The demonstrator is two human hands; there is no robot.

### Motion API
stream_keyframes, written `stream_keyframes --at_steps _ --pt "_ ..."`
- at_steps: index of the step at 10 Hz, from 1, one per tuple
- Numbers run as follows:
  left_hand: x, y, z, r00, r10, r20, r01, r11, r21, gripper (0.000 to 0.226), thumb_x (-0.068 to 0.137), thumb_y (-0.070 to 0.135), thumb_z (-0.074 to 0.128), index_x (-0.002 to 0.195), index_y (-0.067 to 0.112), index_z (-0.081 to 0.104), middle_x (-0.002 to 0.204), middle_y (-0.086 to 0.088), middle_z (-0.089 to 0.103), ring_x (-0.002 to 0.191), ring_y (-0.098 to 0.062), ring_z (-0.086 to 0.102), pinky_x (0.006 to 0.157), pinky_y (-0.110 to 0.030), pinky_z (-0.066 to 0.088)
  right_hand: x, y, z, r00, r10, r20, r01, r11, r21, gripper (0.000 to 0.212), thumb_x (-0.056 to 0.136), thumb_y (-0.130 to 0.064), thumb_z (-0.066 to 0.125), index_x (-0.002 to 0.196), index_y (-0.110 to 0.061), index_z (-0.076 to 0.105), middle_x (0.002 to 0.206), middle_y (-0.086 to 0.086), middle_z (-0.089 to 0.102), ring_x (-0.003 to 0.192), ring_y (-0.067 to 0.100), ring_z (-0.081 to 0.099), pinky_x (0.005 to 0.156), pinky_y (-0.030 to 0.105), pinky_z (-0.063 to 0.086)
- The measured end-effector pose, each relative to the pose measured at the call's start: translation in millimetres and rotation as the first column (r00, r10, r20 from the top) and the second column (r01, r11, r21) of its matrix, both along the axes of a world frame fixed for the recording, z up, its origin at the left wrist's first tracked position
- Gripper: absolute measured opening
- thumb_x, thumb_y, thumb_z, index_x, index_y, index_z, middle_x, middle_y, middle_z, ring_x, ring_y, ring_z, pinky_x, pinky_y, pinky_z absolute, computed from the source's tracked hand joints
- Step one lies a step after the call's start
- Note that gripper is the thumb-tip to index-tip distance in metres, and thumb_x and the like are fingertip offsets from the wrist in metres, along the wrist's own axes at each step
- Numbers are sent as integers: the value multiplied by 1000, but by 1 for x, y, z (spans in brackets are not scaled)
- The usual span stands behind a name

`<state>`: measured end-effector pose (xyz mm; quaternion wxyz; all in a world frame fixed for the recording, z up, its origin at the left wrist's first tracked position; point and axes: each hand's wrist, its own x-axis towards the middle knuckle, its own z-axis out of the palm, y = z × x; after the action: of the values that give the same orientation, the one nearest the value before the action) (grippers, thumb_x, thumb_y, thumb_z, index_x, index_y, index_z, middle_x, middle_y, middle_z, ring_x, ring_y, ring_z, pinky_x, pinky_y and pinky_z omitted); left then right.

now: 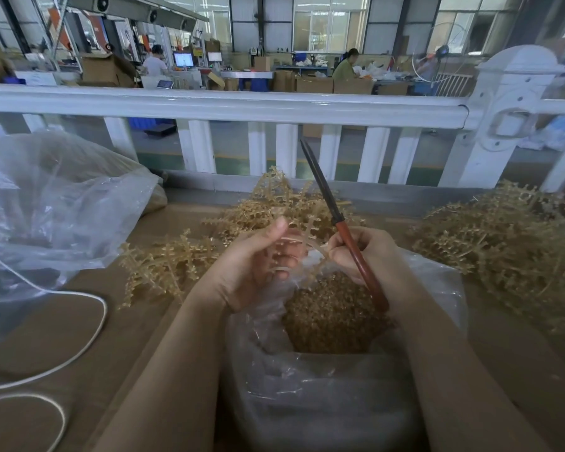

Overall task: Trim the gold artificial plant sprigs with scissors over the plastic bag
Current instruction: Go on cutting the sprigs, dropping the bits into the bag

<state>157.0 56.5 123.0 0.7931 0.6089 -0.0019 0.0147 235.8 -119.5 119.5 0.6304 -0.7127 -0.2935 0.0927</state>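
**Sprig held over the bag, scissors waiting**

The person is holding both hands above the open mouth of the bag (333,380), so that whatever is snipped is dropping straight into it; a brown heap of cut bits (330,314) is already lying inside, right under the fingers.

The left hand (258,265) is curling round a pale sprig (310,247), thumb up, fingers wrapped loosely about the stem. The stem is running across to the right hand (369,252), whose fingertips seem to be touching its end, probably steadying it for a cut.

That right hand is also gripping the scissors (336,223) by the red handles, fingers closed about them. The dark blades are lying together and pointing up and away from the fingers, clear of the sprig, so no cut is happening just now.

Untrimmed sprigs are lying in a pile (274,207) just beyond the fingers, within easy reach, and a bigger heap (499,236) is sitting out past the right hand. A second bag (56,203) is slumping on the counter (118,327) well off past the left hand, beside a white cord (88,334).
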Motion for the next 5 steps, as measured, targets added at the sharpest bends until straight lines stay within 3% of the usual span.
stream_keyframes --at_steps 1,2,3,4,5 --pt "-1 0 1 999 -43 17 43 999 -20 67 46 52 95 95 11 74 84 -6 69 70 -16 62 63 -25 50 2 -2 -2 1000 -12 0 12 998 -58 56 91 -4 61 40 -27 69 49 -13 61 51 -1 59 62 14 46" --pt "-2 -6 4 999 -47 -27 49 993 108 50 60 21 91 99 -2 70 90 -21 65 69 -23 54 56 -24 42 8 -2 0 990 -43 -133 43 999 -5 46 90 -6 65 51 -28 73 52 -10 63 50 0 58 53 10 44" --pt "-2 -15 7 998 -47 -32 52 976 210 16 71 -3 79 85 0 74 69 -8 70 52 -10 60 48 -14 44 8 -6 2 998 -56 17 57 992 -116 18 77 -19 73 65 -32 74 58 -9 67 47 -4 58 47 6 41" --pt "0 -19 5 999 8 -50 5 969 247 13 74 -8 77 82 2 76 67 -11 68 52 -15 56 50 -17 40 8 -4 2 996 -86 40 89 991 -99 24 84 -15 76 67 -31 75 61 -9 69 52 -3 61 51 7 43" --pt "0 -17 4 995 84 -49 -75 984 161 14 72 -2 78 83 6 79 71 -18 67 56 -21 54 52 -21 41 2 -3 4 992 -127 9 127 991 -31 10 84 -23 79 75 -27 78 72 -7 74 63 -1 67 59 10 49"
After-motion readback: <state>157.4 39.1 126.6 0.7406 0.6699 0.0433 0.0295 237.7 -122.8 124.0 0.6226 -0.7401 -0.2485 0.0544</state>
